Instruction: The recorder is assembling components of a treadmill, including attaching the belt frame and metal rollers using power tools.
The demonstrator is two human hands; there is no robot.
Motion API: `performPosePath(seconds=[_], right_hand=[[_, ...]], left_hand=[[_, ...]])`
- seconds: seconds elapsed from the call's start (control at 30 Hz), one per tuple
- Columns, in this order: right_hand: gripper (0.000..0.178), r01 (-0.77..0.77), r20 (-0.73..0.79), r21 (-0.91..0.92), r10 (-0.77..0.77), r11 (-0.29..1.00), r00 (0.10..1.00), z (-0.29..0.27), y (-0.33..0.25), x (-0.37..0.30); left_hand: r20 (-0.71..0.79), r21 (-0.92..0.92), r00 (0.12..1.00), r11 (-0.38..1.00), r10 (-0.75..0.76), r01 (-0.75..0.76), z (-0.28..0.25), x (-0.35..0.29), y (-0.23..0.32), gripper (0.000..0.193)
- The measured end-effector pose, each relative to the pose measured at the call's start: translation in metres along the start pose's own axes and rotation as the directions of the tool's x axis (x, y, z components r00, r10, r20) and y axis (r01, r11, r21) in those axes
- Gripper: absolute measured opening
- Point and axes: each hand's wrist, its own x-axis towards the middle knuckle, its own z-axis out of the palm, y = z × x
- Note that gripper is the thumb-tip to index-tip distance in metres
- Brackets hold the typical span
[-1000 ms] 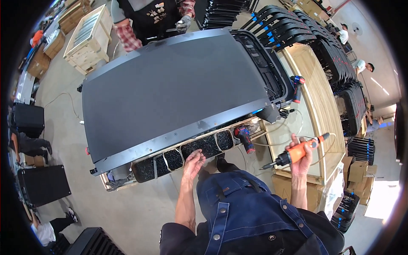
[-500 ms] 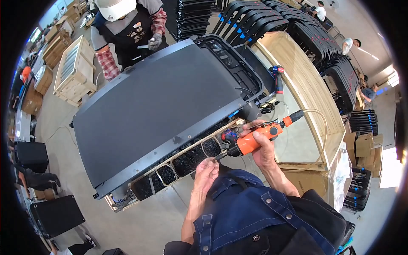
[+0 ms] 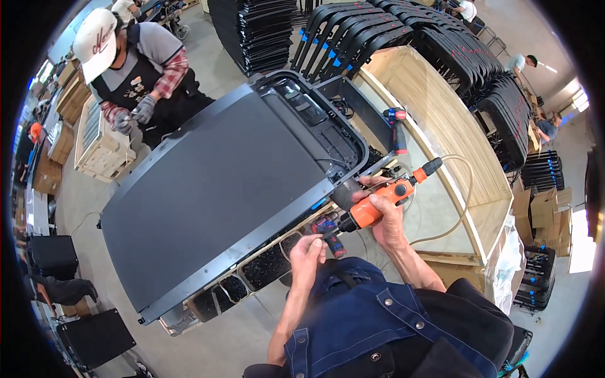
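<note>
My right hand point(image 3: 389, 222) is wrapped round an orange air screwdriver point(image 3: 364, 214) with a hose at its back end. Its black nose points left. My left hand point(image 3: 306, 253) is closed in a pinch at the bit's tip; anything between the fingertips is too small to make out. Ahead lies a large dark grey panel point(image 3: 220, 170) with a metal edge strip, on a black frame point(image 3: 362, 142). Below its near edge, a row of bins point(image 3: 261, 268) holds small black parts. A red-and-blue cordless driver point(image 3: 336, 244) sits close behind the screwdriver's nose.
Across the panel, a gloved co-worker point(image 3: 148, 69) stands at the far left. Another cordless driver point(image 3: 397, 133) rests by a wooden crate point(image 3: 441, 107) on the right. The air hose point(image 3: 469, 183) loops over the crate. Stacked black frames point(image 3: 359, 31) stand behind.
The view has shifted, and more of the near cordless driver shows. The co-worker has moved left, with both gloved hands now together. My hands keep nearly the same hold at the screwdriver.
</note>
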Motion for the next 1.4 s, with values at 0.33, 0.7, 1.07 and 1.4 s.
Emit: performPosePath(seconds=[0.33,0.7,1.07,1.4], right_hand=[[0.045,0.412,0.417,-0.198,-0.304,0.890,0.857,0.027,-0.005,0.071],[0.039,0.171,0.620,-0.413,0.138,0.895,0.772,0.058,0.014,0.099],[0.035,0.235,0.617,-0.427,0.091,0.873,0.782,0.053,0.012,0.102],[0.034,0.242,0.655,-0.391,0.084,0.888,0.751,0.054,0.016,0.095]], left_hand=[[0.354,-0.824,0.900,0.371,-0.253,0.428,0.063,0.121,-0.028,0.025],[0.052,-0.605,0.898,0.701,-0.437,0.376,0.051,0.081,-0.009,0.029],[0.091,-0.360,0.982,0.914,-0.163,0.186,0.017,0.031,0.017,0.026],[0.058,-0.382,0.993,0.917,-0.099,0.114,0.003,0.021,0.022,0.026]])
